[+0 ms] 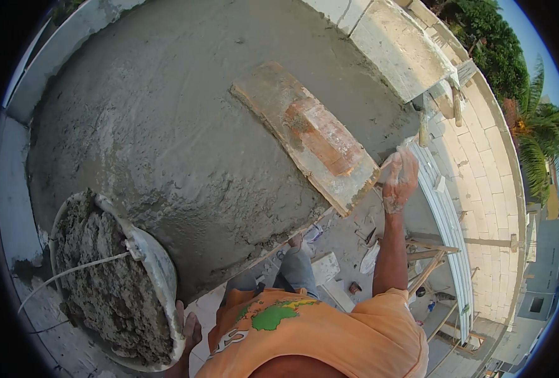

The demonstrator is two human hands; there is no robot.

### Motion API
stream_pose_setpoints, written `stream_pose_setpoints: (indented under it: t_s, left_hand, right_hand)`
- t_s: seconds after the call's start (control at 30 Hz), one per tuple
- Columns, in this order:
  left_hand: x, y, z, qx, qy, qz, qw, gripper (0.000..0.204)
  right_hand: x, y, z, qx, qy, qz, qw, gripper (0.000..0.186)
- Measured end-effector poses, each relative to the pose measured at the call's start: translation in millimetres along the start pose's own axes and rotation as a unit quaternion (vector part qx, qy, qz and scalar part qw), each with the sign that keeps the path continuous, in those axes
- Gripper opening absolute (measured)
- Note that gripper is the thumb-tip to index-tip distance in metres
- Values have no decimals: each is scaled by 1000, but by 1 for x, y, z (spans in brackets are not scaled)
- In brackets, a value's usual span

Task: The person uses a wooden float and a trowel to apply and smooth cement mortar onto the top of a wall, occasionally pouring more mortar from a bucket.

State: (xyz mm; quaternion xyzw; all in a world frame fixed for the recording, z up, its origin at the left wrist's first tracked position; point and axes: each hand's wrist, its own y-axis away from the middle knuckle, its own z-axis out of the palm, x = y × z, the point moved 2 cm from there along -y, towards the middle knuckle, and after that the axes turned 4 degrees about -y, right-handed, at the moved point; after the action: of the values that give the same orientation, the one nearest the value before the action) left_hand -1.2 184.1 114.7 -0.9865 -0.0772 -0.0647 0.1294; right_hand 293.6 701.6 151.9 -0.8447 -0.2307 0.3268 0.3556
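My right hand, smeared with grey mortar, is closed at the right edge of the wet concrete, around a thin pale piece I cannot make out. Beside it a wooden float with a worn reddish handle block lies diagonally on the wet grey concrete. At lower left my left hand grips the side of a tilted, whitish bucket heaped with coarse grey mix. The bucket has a thin bent handle, and its body hides part of that hand.
Pale blocks edge the concrete. At right are tools with wooden handles, long metal strips and a curved block wall. Below the slab edge, my legs stand among scattered debris and timber. Trees and buildings lie beyond.
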Motion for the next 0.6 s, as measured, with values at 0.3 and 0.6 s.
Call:
stream_pose_setpoints:
  t_s: [0.3,0.6]
  left_hand:
    - [19,-4,9,10,37,-103,994,51]
    - [36,-20,4,52,41,-103,992,48]
  right_hand:
    - [-135,-62,-14,-313,-85,-65,944,61]
    - [-145,-63,29,-371,35,-110,921,72]
